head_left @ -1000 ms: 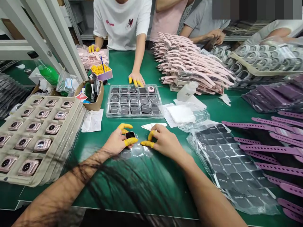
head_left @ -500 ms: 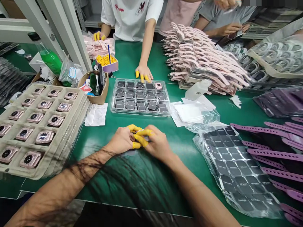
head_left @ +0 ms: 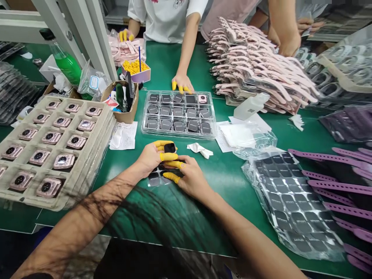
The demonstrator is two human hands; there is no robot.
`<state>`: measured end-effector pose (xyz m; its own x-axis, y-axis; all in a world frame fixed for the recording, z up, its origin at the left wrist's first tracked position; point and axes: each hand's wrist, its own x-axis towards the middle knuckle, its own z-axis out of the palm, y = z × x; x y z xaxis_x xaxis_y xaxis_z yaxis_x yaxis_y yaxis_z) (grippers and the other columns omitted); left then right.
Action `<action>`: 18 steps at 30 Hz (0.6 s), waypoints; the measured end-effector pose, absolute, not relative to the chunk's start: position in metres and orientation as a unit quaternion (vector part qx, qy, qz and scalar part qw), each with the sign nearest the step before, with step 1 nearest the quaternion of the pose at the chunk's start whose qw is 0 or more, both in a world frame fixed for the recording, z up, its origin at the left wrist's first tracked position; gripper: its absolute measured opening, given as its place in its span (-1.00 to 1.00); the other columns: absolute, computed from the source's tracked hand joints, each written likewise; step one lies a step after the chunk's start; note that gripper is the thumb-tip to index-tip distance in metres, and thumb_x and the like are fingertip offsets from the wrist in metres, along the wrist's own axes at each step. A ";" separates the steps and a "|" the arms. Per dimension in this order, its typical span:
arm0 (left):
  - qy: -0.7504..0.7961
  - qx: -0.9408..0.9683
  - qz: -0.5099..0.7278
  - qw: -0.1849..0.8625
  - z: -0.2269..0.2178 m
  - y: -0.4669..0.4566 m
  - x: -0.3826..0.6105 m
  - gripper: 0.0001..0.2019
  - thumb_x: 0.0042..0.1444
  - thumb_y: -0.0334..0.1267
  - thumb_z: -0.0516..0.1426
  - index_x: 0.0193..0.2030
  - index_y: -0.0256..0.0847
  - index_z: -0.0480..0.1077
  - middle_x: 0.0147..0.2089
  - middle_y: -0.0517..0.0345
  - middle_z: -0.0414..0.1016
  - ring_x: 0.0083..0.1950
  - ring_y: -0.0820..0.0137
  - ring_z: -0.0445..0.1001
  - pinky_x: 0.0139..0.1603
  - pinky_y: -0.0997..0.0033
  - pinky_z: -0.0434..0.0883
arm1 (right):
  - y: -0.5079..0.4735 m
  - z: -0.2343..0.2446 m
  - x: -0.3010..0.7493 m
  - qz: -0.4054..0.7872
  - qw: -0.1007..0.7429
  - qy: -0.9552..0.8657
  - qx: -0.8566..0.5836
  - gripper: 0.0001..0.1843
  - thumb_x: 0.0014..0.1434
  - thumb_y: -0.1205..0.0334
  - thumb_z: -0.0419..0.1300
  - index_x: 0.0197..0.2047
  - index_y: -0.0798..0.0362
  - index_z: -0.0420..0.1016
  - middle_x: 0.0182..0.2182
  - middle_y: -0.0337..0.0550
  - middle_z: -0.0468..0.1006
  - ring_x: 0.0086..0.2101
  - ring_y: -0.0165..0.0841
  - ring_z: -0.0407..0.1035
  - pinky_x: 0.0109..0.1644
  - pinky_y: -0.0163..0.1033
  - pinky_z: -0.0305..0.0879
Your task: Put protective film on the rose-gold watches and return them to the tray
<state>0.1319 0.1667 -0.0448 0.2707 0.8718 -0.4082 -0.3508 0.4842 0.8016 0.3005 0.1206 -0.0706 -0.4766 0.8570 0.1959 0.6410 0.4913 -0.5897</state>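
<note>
My left hand (head_left: 152, 157), with yellow finger cots, pinches a small watch body (head_left: 169, 148) with a black screen, just above the green table. My right hand (head_left: 188, 178) lies right beside it; its cot-covered thumb and forefinger press on a clear film sheet (head_left: 155, 179) carrying dark square screen protectors. I cannot tell whether they grip a piece. A crumpled white scrap (head_left: 200, 149) lies just beyond my hands. Further back stands a clear plastic tray (head_left: 179, 131) of dark watch screens with one pink watch body.
Stacked pulp trays (head_left: 87, 155) of pink watch bodies fill the left. A bag of dark protector sheets (head_left: 290, 205) and purple straps (head_left: 340, 190) lie right. Pink straps (head_left: 255, 73) are piled far right. A co-worker's hand (head_left: 181, 83) rests by the clear tray. A cardboard box (head_left: 124, 114) stands behind.
My hands were clasped together half a second ago; now the left has lifted the watch body clear and the right has dropped onto the film sheet. The view has shifted slightly.
</note>
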 end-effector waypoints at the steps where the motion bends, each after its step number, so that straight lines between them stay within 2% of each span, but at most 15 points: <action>1: 0.440 0.293 0.408 0.745 -0.045 0.166 0.131 -0.44 -0.29 -0.36 0.48 -0.07 -0.30 0.48 -0.10 0.03 0.62 -0.15 0.40 0.57 0.00 0.31 0.48 | 0.123 -0.072 0.300 0.223 0.246 -0.822 -0.463 -0.75 0.22 0.03 0.29 -0.03 -0.20 0.58 -0.10 -0.15 0.66 0.03 -0.12 0.41 0.09 0.08 0.35; 7: 0.448 0.280 0.384 0.757 -0.044 0.165 0.131 -0.50 -0.27 -0.39 0.46 -0.11 -0.34 0.51 -0.14 0.05 0.60 -0.21 0.43 0.55 -0.11 0.38 0.46 | 0.130 -0.075 0.303 0.205 0.248 -0.823 -0.467 -0.88 0.29 0.09 0.23 -0.17 -0.14 0.59 -0.25 -0.18 0.66 -0.15 -0.21 0.41 -0.03 -0.04 0.32; 12: 0.452 0.282 0.387 0.753 -0.043 0.166 0.131 -0.49 -0.30 -0.40 0.46 -0.11 -0.34 0.51 -0.13 0.04 0.60 -0.18 0.42 0.55 -0.04 0.37 0.45 | 0.128 -0.079 0.301 0.163 0.270 -0.852 -0.419 -0.78 0.33 0.30 0.11 -0.18 -0.13 0.59 -0.35 -0.18 0.62 -0.22 -0.24 0.36 -0.10 -0.07 0.27; 13: 0.449 0.284 0.390 0.752 -0.044 0.166 0.131 -0.48 -0.30 -0.39 0.47 -0.11 -0.34 0.51 -0.13 0.05 0.61 -0.18 0.42 0.55 -0.04 0.36 0.45 | 0.127 -0.077 0.303 0.158 0.282 -0.855 -0.405 -0.75 0.32 0.34 0.10 -0.19 -0.13 0.59 -0.33 -0.18 0.62 -0.19 -0.24 0.36 -0.07 -0.05 0.27; 15: 0.442 0.282 0.406 0.749 -0.045 0.166 0.131 -0.46 -0.31 -0.35 0.48 -0.11 -0.33 0.50 -0.15 0.06 0.61 -0.19 0.42 0.55 -0.03 0.36 0.46 | 0.123 -0.067 0.310 0.165 0.312 -0.857 -0.376 -0.75 0.31 0.35 0.11 -0.24 -0.13 0.59 -0.16 -0.14 0.62 -0.06 -0.20 0.35 0.06 0.03 0.26; 17: 0.446 0.293 0.427 0.730 -0.047 0.164 0.133 -0.44 -0.34 -0.35 0.49 -0.12 -0.33 0.50 -0.17 0.05 0.62 -0.18 0.41 0.56 -0.03 0.36 0.48 | 0.120 -0.053 0.322 0.230 0.356 -0.833 -0.355 -0.82 0.29 0.24 0.18 -0.33 -0.11 0.57 -0.01 -0.09 0.55 0.04 -0.15 0.33 0.12 0.11 0.26; 18: 0.455 0.309 0.431 0.716 -0.047 0.162 0.134 -0.42 -0.37 -0.36 0.50 -0.11 -0.33 0.50 -0.19 0.05 0.62 -0.19 0.40 0.57 -0.04 0.37 0.48 | 0.119 -0.046 0.328 0.296 0.381 -0.803 -0.350 -0.81 0.27 0.14 0.22 -0.38 -0.09 0.55 -0.02 -0.07 0.54 0.01 -0.16 0.36 0.08 0.09 0.31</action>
<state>0.1343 0.1625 -0.0473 0.2155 0.8974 -0.3850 -0.3358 0.4383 0.8337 0.3282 0.1188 -0.0460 -0.4637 0.7879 0.4052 0.3371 0.5798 -0.7418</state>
